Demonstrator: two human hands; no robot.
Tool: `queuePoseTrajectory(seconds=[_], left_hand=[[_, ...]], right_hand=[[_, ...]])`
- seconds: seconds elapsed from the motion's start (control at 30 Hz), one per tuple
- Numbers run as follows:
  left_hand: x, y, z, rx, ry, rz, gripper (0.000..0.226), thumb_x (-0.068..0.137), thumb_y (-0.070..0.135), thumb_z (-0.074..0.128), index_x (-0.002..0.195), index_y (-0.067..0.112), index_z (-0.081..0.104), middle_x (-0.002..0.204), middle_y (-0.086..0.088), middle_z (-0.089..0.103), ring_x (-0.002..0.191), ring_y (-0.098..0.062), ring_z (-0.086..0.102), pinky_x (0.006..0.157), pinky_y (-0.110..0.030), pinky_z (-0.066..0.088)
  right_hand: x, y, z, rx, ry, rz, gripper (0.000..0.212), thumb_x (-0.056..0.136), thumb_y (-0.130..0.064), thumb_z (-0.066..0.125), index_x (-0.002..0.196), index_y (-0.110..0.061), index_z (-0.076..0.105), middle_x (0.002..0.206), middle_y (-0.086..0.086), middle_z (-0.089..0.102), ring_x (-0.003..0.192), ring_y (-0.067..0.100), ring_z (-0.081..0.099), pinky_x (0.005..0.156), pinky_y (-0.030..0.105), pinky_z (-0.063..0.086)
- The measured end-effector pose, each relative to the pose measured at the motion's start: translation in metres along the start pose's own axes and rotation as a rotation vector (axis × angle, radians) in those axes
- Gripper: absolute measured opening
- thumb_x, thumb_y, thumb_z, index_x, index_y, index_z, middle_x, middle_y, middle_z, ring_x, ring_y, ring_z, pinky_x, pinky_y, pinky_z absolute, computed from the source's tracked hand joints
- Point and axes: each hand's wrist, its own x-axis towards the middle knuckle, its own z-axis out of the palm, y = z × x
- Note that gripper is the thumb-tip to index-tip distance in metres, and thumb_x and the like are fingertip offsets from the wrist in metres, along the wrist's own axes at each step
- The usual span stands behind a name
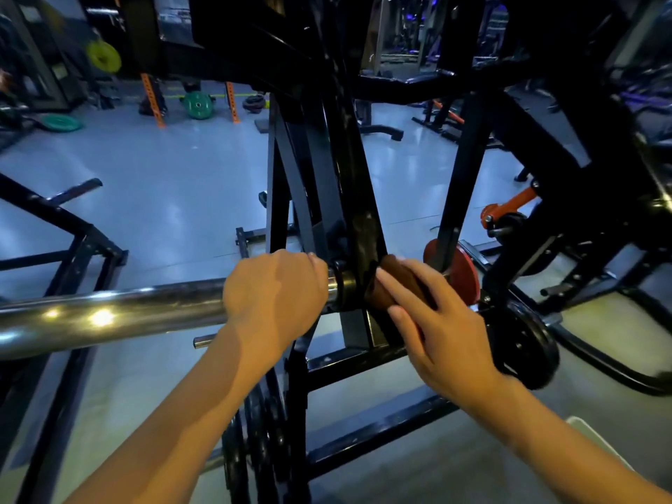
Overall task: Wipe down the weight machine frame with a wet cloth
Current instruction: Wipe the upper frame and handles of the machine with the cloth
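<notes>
L hand (274, 289) clenched round chrome bar (109, 314), prob to brace/steady the arm, R hand (432, 321) just beside it w/ fingers flat pressing brown cloth (394, 281) onto black frame upright (360, 220) by the bar collar, red plate (463, 274) just past R hand, gym floor beyond.

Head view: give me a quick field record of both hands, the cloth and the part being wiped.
left hand: grips the chrome bar, fingers curled over it
right hand: fingers extended, pressing the cloth
cloth: brown, bunched against the black frame post
contact spot: low on the post, beside the bar's collar
red plate: just behind the right hand
wetness of cloth: cannot tell
</notes>
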Motion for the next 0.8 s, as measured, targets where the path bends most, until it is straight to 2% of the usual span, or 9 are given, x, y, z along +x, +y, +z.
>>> queuePoseTrajectory(seconds=[0.1, 0.2, 0.3, 0.4, 0.53, 0.6, 0.67, 0.73, 0.8], left_hand=[[0.000, 0.000, 0.000, -0.018, 0.015, -0.028, 0.027, 0.108, 0.022, 0.038, 0.109, 0.022, 0.065, 0.072, 0.001, 0.060, 0.061, -0.021, 0.065, 0.061, -0.037, 0.061], [0.001, 0.001, 0.000, 0.035, -0.010, 0.036, 0.025, 0.106, 0.020, 0.040, 0.125, 0.018, 0.055, 0.070, 0.001, 0.048, 0.058, -0.020, 0.056, 0.052, -0.032, 0.052], [0.005, 0.002, -0.001, 0.024, -0.040, -0.020, 0.022, 0.106, 0.017, 0.038, 0.100, 0.019, 0.059, 0.065, 0.001, 0.049, 0.050, -0.019, 0.050, 0.048, -0.033, 0.048], [0.003, 0.008, -0.003, -0.033, -0.026, -0.117, 0.030, 0.108, 0.019, 0.038, 0.079, 0.021, 0.046, 0.070, 0.000, 0.061, 0.061, -0.022, 0.065, 0.062, -0.038, 0.061], [0.002, 0.007, -0.002, -0.033, -0.045, -0.099, 0.025, 0.109, 0.025, 0.036, 0.096, 0.022, 0.057, 0.080, 0.001, 0.067, 0.070, -0.020, 0.068, 0.069, -0.036, 0.061], [0.003, 0.007, -0.002, 0.042, -0.052, -0.022, 0.020, 0.108, 0.022, 0.038, 0.113, 0.019, 0.057, 0.076, 0.001, 0.059, 0.064, -0.019, 0.061, 0.056, -0.032, 0.052], [0.003, 0.004, 0.002, 0.134, -0.062, 0.066, 0.019, 0.103, 0.017, 0.042, 0.119, 0.014, 0.052, 0.068, -0.001, 0.045, 0.054, -0.019, 0.047, 0.044, -0.030, 0.034], [0.002, 0.002, 0.001, 0.141, -0.017, 0.072, 0.020, 0.096, 0.013, 0.041, 0.107, 0.011, 0.058, 0.060, -0.001, 0.040, 0.045, -0.018, 0.031, 0.041, -0.028, 0.021], [0.001, 0.005, 0.006, 0.056, 0.060, -0.039, 0.031, 0.093, 0.014, 0.027, 0.078, 0.018, 0.054, 0.053, 0.002, 0.041, 0.040, -0.017, 0.029, 0.043, -0.025, 0.018]], right_hand=[[0.041, 0.002, 0.006, 0.019, 0.038, 0.055, 0.045, 0.110, -0.037, 0.046, 0.153, -0.026, 0.049, 0.156, -0.001, 0.044, 0.136, 0.017, 0.052, 0.097, 0.038, 0.058], [0.054, 0.006, 0.005, 0.132, 0.029, 0.084, 0.052, 0.108, -0.039, 0.053, 0.157, -0.024, 0.042, 0.156, -0.005, 0.047, 0.136, 0.015, 0.052, 0.102, 0.041, 0.055], [0.017, 0.012, -0.002, 0.142, -0.010, -0.026, 0.053, 0.104, -0.038, 0.062, 0.152, -0.021, 0.049, 0.158, -0.005, 0.048, 0.117, 0.021, 0.066, 0.095, 0.040, 0.056], [-0.002, 0.021, -0.011, 0.084, -0.056, -0.172, 0.048, 0.103, -0.037, 0.064, 0.147, -0.021, 0.055, 0.157, -0.004, 0.049, 0.100, 0.018, 0.068, 0.085, 0.034, 0.058], [0.047, 0.030, -0.008, 0.053, -0.080, -0.197, 0.049, 0.105, -0.039, 0.058, 0.152, -0.027, 0.049, 0.155, 0.001, 0.046, 0.124, 0.020, 0.060, 0.088, 0.039, 0.062], [0.072, 0.034, -0.005, 0.041, -0.064, -0.161, 0.050, 0.106, -0.042, 0.054, 0.154, -0.029, 0.045, 0.156, 0.000, 0.043, 0.128, 0.020, 0.056, 0.086, 0.042, 0.063], [0.072, 0.037, -0.005, 0.067, -0.084, -0.195, 0.050, 0.107, -0.043, 0.053, 0.154, -0.029, 0.045, 0.159, 0.000, 0.042, 0.129, 0.022, 0.056, 0.090, 0.045, 0.061], [0.047, 0.039, -0.008, 0.108, -0.143, -0.315, 0.049, 0.107, -0.041, 0.054, 0.153, -0.029, 0.047, 0.160, 0.004, 0.042, 0.122, 0.027, 0.062, 0.089, 0.045, 0.059], [0.025, 0.043, -0.012, 0.099, -0.199, -0.497, 0.047, 0.107, -0.038, 0.054, 0.153, -0.029, 0.046, 0.158, 0.008, 0.042, 0.112, 0.028, 0.066, 0.082, 0.042, 0.060]])
